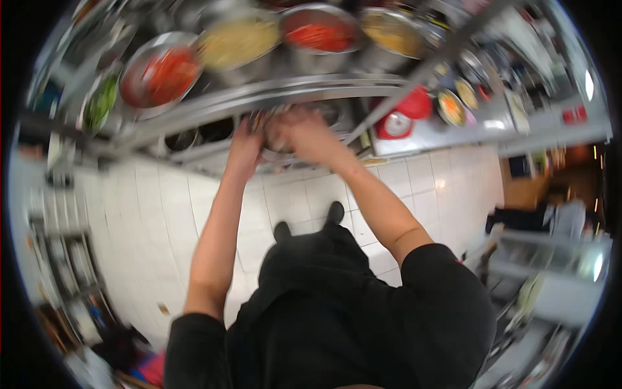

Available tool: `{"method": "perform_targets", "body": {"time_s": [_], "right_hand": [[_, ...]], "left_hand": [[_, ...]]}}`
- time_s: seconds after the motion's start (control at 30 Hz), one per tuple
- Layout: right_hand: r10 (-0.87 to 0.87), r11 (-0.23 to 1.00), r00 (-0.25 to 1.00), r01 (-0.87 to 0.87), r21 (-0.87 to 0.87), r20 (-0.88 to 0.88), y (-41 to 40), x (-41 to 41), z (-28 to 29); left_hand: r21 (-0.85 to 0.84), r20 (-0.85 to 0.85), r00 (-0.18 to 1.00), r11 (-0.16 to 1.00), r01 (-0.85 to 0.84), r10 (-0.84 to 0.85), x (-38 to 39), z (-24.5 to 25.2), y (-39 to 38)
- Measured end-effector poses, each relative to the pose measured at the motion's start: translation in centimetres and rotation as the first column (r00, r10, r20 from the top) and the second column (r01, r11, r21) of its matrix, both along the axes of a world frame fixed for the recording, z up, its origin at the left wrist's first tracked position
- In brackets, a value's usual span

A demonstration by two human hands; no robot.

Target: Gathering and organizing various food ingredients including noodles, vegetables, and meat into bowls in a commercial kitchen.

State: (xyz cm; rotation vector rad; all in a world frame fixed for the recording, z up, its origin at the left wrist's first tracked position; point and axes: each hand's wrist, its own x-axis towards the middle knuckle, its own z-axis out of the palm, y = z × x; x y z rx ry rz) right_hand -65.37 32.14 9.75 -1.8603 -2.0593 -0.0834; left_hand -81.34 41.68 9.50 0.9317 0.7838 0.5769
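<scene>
Both my hands reach in below the edge of the steel shelf (272,90), over a round container (278,146) that is blurred and partly hidden. My left hand (247,146) is at its left side, with the fingers partly hidden; whether it grips the rim cannot be told. My right hand (303,133) is over its right side, blurred, and its grip cannot be made out. On the shelf above stand metal bowls of red strips (172,73), pale yellow food (240,41), more red food (319,36) and yellow pieces (393,36).
A bowl of green vegetables (101,104) is at the far left. A slanting metal post (388,109) stands right of my hands. Beyond it, a red kitchen scale (397,124) and a bowl of orange and yellow food (452,108) sit on a steel counter (486,129). A person (544,219) is at the far right.
</scene>
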Motion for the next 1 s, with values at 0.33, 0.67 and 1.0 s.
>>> {"method": "perform_targets", "body": {"time_s": [0.33,0.67,1.0], "right_hand": [[-0.448,0.880,0.774,0.469,-0.071,-0.447,-21.4,9.0,-3.6],[-0.535,0.501,0.262,0.864,-0.052,-0.804,-35.8,42.1,-1.4],[-0.562,0.563,0.130,0.784,-0.263,-0.817,-31.1,63.3,-6.8]], "left_hand": [[-0.350,-0.082,0.873,0.834,0.427,-0.481,7.1,-6.9,-16.3],[-0.358,0.159,0.880,0.804,0.475,-0.448,44.8,-1.2,-26.5],[-0.116,-0.137,0.918,0.927,0.358,-0.372,60.7,-10.7,-23.4]]}}
